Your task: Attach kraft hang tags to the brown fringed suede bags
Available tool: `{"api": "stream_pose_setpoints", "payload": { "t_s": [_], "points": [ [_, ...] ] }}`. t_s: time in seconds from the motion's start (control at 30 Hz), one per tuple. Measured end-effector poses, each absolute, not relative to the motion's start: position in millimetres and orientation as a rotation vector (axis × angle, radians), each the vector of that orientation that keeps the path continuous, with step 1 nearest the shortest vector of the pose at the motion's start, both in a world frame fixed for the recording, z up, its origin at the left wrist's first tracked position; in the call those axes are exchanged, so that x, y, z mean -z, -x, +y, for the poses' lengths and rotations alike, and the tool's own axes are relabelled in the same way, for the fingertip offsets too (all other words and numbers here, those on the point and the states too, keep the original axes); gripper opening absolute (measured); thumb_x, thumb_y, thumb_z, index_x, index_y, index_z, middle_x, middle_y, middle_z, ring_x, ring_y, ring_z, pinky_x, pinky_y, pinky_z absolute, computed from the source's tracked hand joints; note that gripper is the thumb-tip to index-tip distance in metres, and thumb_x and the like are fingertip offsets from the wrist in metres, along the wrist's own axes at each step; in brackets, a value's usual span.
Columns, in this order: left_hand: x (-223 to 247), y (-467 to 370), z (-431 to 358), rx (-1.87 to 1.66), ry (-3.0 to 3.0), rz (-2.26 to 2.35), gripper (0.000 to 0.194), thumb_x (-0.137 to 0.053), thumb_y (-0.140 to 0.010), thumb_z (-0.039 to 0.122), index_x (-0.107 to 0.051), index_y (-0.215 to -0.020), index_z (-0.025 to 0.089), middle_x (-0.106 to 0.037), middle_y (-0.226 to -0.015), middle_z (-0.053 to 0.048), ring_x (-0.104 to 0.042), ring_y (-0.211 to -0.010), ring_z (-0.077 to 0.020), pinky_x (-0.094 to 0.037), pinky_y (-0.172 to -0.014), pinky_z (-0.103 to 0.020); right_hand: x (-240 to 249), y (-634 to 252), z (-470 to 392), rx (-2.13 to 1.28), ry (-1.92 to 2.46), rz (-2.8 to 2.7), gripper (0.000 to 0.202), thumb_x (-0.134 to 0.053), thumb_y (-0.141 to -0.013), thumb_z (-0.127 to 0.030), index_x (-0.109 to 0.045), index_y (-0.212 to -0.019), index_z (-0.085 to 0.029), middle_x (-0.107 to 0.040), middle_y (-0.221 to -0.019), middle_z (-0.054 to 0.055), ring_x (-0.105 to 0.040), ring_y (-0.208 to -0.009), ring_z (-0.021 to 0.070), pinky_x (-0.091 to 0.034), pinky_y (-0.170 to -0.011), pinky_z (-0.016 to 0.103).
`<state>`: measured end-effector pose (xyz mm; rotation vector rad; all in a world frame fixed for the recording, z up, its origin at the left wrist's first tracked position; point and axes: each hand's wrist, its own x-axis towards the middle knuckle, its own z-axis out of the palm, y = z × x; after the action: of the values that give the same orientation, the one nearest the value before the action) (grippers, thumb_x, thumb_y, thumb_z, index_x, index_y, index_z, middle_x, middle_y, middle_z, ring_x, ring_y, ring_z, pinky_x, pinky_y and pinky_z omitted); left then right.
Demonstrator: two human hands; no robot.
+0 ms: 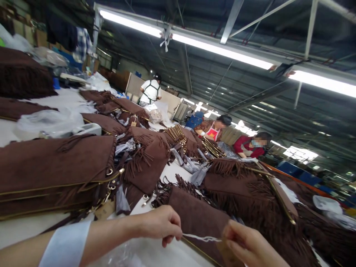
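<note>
My left hand [164, 225] is closed, its fingertips pinching one end of a thin white string [202, 237]. The string stretches across to my right hand [249, 243], which is closed on a brown tag [226, 252] partly hidden by the fingers and blurred. Behind and below the string lies a dark brown suede-like bag [194, 211] with fringe at its far end and a gold zipper along its near edge. Clear plastic [119, 256] lies beneath my left forearm.
Stacked brown bags [55, 159] with gold zippers lie at left, one with a hanging tag [105, 210]. A fringed pile [239, 185] stands at right. Plastic wrap [52, 122] covers part of the white table [25, 228]. Co-workers [213, 129] stand farther back.
</note>
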<state>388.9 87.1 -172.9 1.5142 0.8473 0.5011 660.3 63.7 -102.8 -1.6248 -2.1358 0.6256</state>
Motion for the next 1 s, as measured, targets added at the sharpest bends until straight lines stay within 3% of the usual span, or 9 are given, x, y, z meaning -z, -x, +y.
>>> {"api": "stream_pose_setpoints", "payload": {
  "t_s": [0.07,0.13,0.23,0.3,0.4,0.5,0.6,0.77,1.0],
  "points": [
    [154.9,-383.4,91.9,-0.486,-1.799,0.961,0.011,-0.058,-0.069,0.022,-0.060,-0.060,0.017,-0.050,-0.046,0.006,-0.047,-0.044,-0.0087,-0.031,-0.045,-0.019,114.8,-633.8,62.1,-0.747,1.513,-2.050,0.023,-0.066,-0.067,-0.035,-0.071,-0.086,-0.024,-0.071,-0.095,0.008,-0.062,-0.092,0.0277,-0.050,-0.076,0.034],
    [129.7,-381.4,98.8,-0.497,-2.140,1.029,0.012,-0.059,-0.075,0.020,-0.065,-0.064,0.017,-0.057,-0.053,0.004,-0.051,-0.053,-0.0100,-0.030,-0.049,-0.020,122.4,-601.2,60.9,-1.067,1.325,-1.844,0.048,-0.066,-0.076,-0.044,-0.062,-0.120,-0.025,-0.060,-0.129,0.010,-0.054,-0.117,0.0299,-0.051,-0.083,0.036],
    [94.6,-379.5,110.2,-0.445,-2.502,1.042,0.016,-0.059,-0.080,0.020,-0.068,-0.067,0.017,-0.066,-0.066,0.000,-0.052,-0.060,-0.0120,-0.028,-0.051,-0.022,128.7,-562.1,64.3,-1.477,1.066,-1.583,0.057,-0.066,-0.084,-0.047,-0.048,-0.135,-0.028,-0.060,-0.126,0.009,-0.059,-0.107,0.0246,-0.052,-0.074,0.032],
    [83.1,-376.0,116.1,-0.427,-2.567,1.056,0.017,-0.060,-0.080,0.021,-0.068,-0.066,0.017,-0.065,-0.064,0.000,-0.050,-0.057,-0.0120,-0.026,-0.049,-0.022,131.5,-550.4,69.9,-1.505,1.039,-1.520,0.054,-0.070,-0.083,-0.046,-0.052,-0.129,-0.026,-0.066,-0.101,0.005,-0.060,-0.073,0.0153,-0.049,-0.058,0.024],
    [89.3,-366.2,121.6,-0.427,-2.416,0.985,0.018,-0.062,-0.081,0.024,-0.064,-0.065,0.016,-0.059,-0.056,0.003,-0.049,-0.054,-0.0107,-0.029,-0.048,-0.020,133.4,-551.0,77.7,-1.380,1.148,-1.603,0.036,-0.069,-0.081,-0.052,-0.064,-0.096,-0.020,-0.055,-0.068,-0.003,-0.034,-0.045,0.0065,-0.029,-0.040,0.019],
    [114.5,-355.1,122.4,-0.400,-2.249,0.935,0.019,-0.057,-0.084,0.018,-0.061,-0.065,0.016,-0.057,-0.054,0.005,-0.052,-0.053,-0.0095,-0.034,-0.051,-0.018,127.7,-565.0,77.4,-1.058,1.225,-1.886,0.035,-0.062,-0.085,-0.051,-0.060,-0.071,-0.018,-0.050,-0.061,-0.003,-0.039,-0.052,0.0098,-0.031,-0.048,0.022],
    [138.0,-350.2,116.5,-0.380,-2.425,1.042,0.016,-0.056,-0.083,0.011,-0.065,-0.071,0.016,-0.065,-0.070,0.001,-0.059,-0.068,-0.0122,-0.039,-0.062,-0.019,110.8,-594.2,66.6,-0.800,1.292,-1.950,0.035,-0.057,-0.087,-0.050,-0.059,-0.070,-0.019,-0.052,-0.064,-0.001,-0.046,-0.063,0.0146,-0.036,-0.057,0.025],
    [140.7,-378.6,102.3,-0.275,-2.815,1.044,0.015,-0.053,-0.088,0.016,-0.067,-0.082,0.017,-0.067,-0.088,-0.005,-0.063,-0.080,-0.0196,-0.041,-0.066,-0.027,77.7,-670.1,28.0,-0.758,1.477,-1.665,0.039,-0.062,-0.083,-0.058,-0.059,-0.074,-0.020,-0.043,-0.062,-0.003,-0.034,-0.054,0.0111,-0.026,-0.047,0.022],
    [159.5,-515.0,85.7,-0.398,-3.153,0.367,0.010,-0.066,-0.076,0.018,-0.065,-0.086,0.015,-0.065,-0.091,-0.007,-0.058,-0.091,-0.0239,-0.045,-0.078,-0.035,89.0,-716.4,-25.3,-0.750,1.516,-1.225,0.041,-0.070,-0.077,-0.059,-0.058,-0.074,-0.020,-0.027,-0.056,-0.008,-0.019,-0.049,0.0080,-0.015,-0.044,0.021]
  ]
}}
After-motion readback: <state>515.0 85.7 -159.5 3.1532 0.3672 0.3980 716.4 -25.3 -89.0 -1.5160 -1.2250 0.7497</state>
